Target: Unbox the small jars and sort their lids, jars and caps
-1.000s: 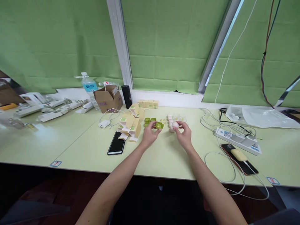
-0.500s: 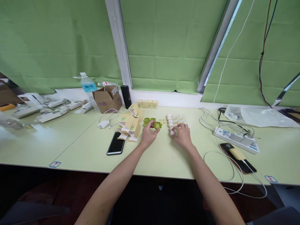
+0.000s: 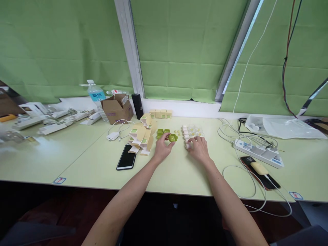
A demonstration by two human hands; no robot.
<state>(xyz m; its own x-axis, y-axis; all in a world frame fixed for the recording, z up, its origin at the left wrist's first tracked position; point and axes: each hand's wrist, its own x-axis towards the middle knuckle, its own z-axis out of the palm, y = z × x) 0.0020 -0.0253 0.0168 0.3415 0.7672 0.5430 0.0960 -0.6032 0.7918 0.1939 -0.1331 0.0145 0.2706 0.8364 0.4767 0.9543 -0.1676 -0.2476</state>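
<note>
My left hand (image 3: 162,149) pinches a small olive-green plastic case (image 3: 173,138) between thumb and fingers, its hollow side up. Just behind that hand, more green cases (image 3: 160,131) lie on the table. With fingers closed, my right hand (image 3: 200,148) grips a small pale pinkish-white piece (image 3: 188,146) at the near end of a row of similar pieces (image 3: 185,129). Clear plastic pieces with yellow parts (image 3: 192,130) lie beside the row, partly covered by my right hand. Between the hands, farther back, are tiny yellow bits (image 3: 178,132).
Left of my hands stand folded cream cartons (image 3: 138,133) next to a black phone (image 3: 126,158). Behind are small boxes (image 3: 161,114), a black cylinder (image 3: 137,106), a cardboard box (image 3: 118,110) and a water bottle (image 3: 97,97). A power strip (image 3: 258,153) and cables lie right.
Both hands stay nearly in place. The green case in my left hand has shifted slightly right and tilted a little. My right hand still grips the pale piece.
</note>
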